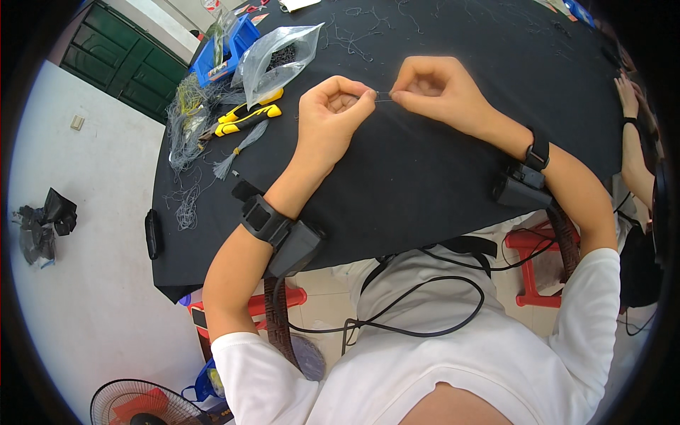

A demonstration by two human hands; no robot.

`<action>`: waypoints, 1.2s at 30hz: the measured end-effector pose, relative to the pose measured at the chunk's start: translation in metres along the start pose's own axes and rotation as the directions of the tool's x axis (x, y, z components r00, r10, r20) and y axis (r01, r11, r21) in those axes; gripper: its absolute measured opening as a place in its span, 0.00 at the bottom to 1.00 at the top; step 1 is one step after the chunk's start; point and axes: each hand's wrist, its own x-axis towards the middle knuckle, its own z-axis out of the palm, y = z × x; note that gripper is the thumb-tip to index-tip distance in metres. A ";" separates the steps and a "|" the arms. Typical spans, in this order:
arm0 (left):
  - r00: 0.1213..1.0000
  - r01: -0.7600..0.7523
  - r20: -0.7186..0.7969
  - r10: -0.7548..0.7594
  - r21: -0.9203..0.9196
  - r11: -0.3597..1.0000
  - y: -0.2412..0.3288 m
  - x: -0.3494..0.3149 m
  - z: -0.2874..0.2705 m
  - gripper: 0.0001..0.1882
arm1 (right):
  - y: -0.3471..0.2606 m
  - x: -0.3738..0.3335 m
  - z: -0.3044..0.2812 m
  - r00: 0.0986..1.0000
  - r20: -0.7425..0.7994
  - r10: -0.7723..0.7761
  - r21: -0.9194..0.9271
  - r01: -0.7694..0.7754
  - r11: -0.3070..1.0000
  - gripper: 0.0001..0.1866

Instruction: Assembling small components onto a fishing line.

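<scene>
Above the dark tablecloth, my left hand [336, 112] and my right hand [440, 92] face each other, each in a pinch of thumb and forefinger. A short stretch of thin thread [383, 96] spans the small gap between the fingertips. Its exact ends are hidden in the fingers. Left of my left hand lie yellow-and-black pliers [248, 120] and a tied bundle of grey threads [241, 150]. A clear plastic bag [258, 65] with small dark pieces inside lies just beyond the pliers.
A heap of tangled grey thread [188, 124] and a blue bin [227, 51] occupy the table's left side. Loose threads [358, 37] lie at the far side. Another person's hand [626, 95] rests at the right edge. Black cables [425, 333] cross my lap.
</scene>
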 end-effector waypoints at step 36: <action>0.993 -0.115 0.042 0.110 0.136 0.984 0.005 -0.002 0.007 0.02 | -0.028 -0.004 0.005 0.967 -0.120 -0.224 -0.272 0.185 0.944 0.05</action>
